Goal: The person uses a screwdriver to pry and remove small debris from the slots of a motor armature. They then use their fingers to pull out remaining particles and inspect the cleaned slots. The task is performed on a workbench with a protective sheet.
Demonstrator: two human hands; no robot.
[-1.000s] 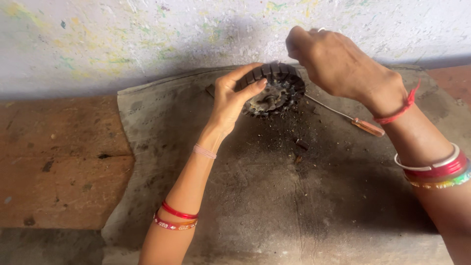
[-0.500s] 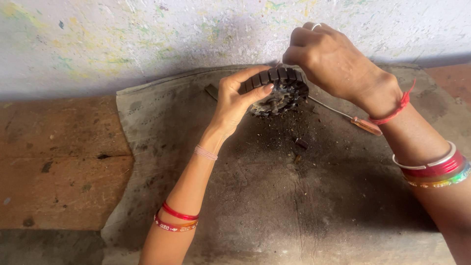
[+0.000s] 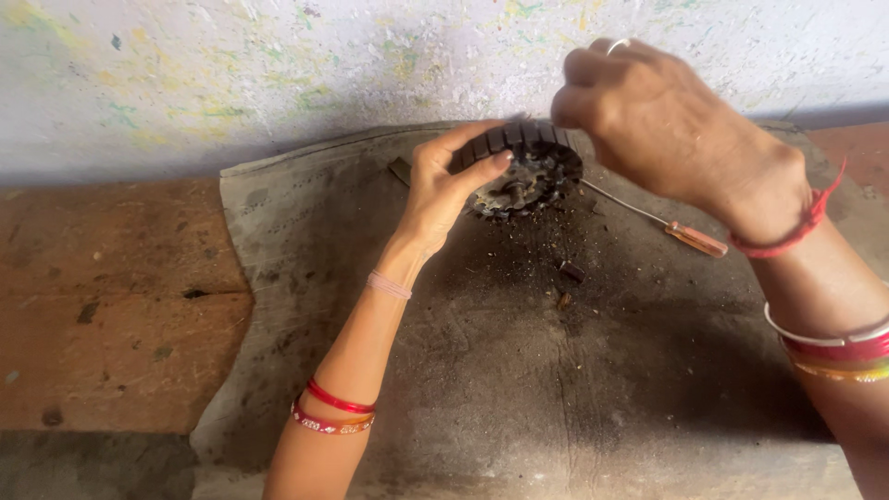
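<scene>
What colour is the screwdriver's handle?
The screwdriver handle is orange-brown, clearest in the head view.

A whitewashed wall (image 3: 278,65), flecked with yellow and green paint, runs along the far side. Below it lies a reddish-brown floor (image 3: 102,306), partly covered by a grimy grey mat (image 3: 519,398).

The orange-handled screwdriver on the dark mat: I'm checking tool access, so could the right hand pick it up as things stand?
Probably yes. The orange-handled screwdriver lies bare on the dark mat just below the right hand, with nothing over its handle. The hand is raised above the round black toothed part, so it would only need to drop down.
</scene>
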